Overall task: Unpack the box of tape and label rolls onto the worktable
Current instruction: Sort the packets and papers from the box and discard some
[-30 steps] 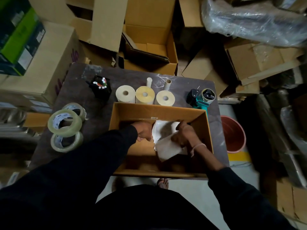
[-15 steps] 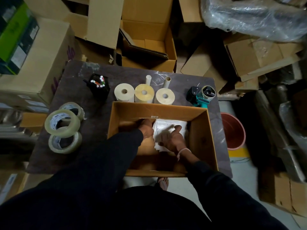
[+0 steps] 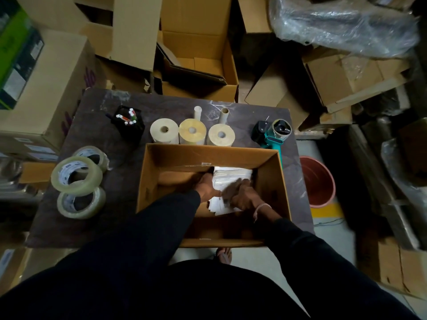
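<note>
An open cardboard box [image 3: 272, 181] stands on the dark worktable [image 3: 120, 162]. Inside it lies a white stack of paper packets [image 3: 231, 175]. My left hand [image 3: 206, 187] and my right hand [image 3: 242, 198] are both down in the box, gripping the near part of that white stack [image 3: 219, 205]. Three label rolls [image 3: 191, 131] stand in a row just behind the box. Three clear tape rolls [image 3: 77, 176] are piled at the table's left edge.
A black pen holder [image 3: 128, 122] stands left of the label rolls, two cardboard cores [image 3: 223, 114] behind them. A teal tape dispenser [image 3: 273, 135] sits at the table's right back. A red bucket [image 3: 317, 181] stands on the floor right. Cardboard boxes [image 3: 196, 54] surround the table.
Both hands have shifted within the box: the right hand, flat on the white stack half a second ago, now grips its near edge beside the left hand.
</note>
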Demonstrator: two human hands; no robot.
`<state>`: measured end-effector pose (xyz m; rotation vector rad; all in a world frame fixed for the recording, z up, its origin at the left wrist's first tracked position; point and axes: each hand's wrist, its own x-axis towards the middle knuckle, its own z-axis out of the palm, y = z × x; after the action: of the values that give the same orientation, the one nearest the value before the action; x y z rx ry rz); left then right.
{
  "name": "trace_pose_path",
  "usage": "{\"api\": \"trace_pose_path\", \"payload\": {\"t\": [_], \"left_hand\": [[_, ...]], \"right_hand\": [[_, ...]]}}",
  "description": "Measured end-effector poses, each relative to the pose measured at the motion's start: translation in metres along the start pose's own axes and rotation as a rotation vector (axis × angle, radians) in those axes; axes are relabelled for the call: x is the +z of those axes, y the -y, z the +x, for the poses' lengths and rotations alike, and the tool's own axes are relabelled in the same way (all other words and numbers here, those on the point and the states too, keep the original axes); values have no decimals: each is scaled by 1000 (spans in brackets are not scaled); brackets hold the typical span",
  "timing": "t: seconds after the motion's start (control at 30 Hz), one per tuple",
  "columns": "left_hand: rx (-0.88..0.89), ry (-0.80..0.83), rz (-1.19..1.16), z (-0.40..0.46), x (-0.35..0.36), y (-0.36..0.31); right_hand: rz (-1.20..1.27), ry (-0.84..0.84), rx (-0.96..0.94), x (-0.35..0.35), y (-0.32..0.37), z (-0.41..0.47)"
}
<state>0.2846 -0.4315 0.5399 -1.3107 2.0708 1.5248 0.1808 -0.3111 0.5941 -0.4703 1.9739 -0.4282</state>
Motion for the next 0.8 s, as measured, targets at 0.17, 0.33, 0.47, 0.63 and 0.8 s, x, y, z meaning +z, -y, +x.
{"api": "trace_pose_path", "payload": {"t": [0.17,0.33,0.47,0.63,0.8], "left_hand": [[58,109,340,-23,-36,-6],[179,200,537,-69,-83,-24],[270,124,537,-98,-115,-29],[378,56,467,-121,-154,-43],[473,-86,70,-130,-188,-42]], "right_hand": [[-527,-305,-156,4,20,-13],[-653,-532,-440,9,23,-32],[-199,-237,-530,6,36,-44],[131,-16,-563,-1,53,-65],[396,134,-576,-6,88,-85]]}}
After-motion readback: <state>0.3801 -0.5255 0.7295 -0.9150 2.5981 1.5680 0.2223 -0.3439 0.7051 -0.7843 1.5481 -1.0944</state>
